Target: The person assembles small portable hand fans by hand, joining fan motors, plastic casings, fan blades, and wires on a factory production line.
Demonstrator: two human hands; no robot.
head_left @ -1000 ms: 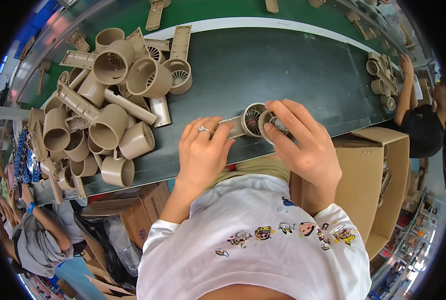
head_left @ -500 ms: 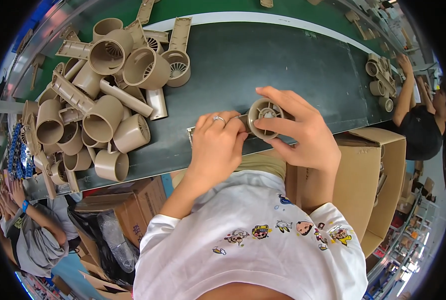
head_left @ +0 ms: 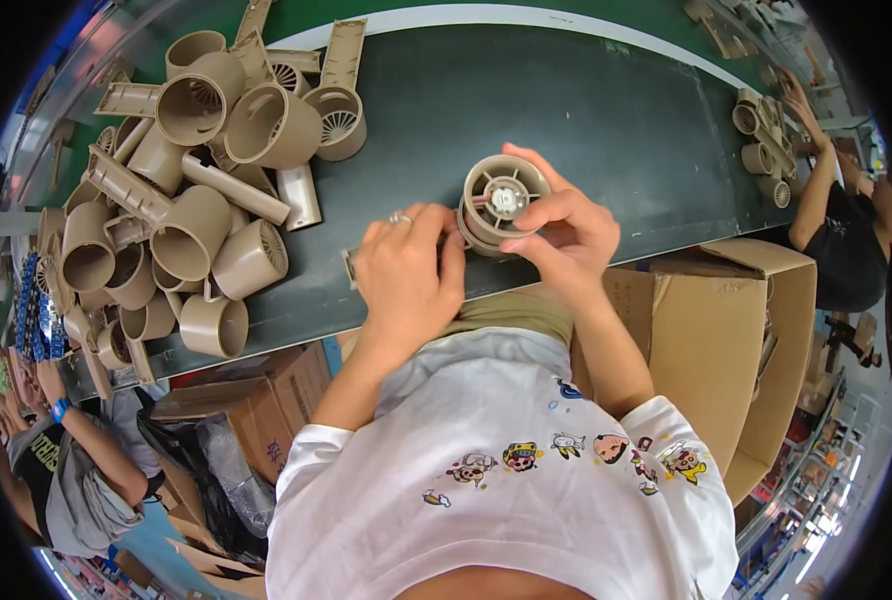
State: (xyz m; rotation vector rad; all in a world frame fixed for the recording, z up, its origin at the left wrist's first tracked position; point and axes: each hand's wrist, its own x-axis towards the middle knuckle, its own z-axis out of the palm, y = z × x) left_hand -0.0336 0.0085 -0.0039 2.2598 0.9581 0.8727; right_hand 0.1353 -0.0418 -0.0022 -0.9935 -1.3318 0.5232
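A beige round fan housing (head_left: 476, 232) with a handle sits over the dark work surface in front of me. Spokes cross its open end, and a small white and silver part (head_left: 509, 202) shows at the centre with a bit of red beside it. My left hand (head_left: 411, 268), with a ring on one finger, is closed around the handle, mostly hiding it; one handle end pokes out left of the hand. My right hand (head_left: 574, 232) grips the housing's right rim between thumb and fingers.
Many similar beige housings and handle shells (head_left: 201, 235) are heaped at the left. Another small group (head_left: 761, 150) lies far right, near a person in black (head_left: 838, 250). Cardboard boxes (head_left: 701, 370) stand below the bench edge on both sides. Another person (head_left: 91, 450) works at lower left.
The housing has shifted left and up, and its spoked open end now faces up more fully. My right fingers have moved from over the opening to its right rim.
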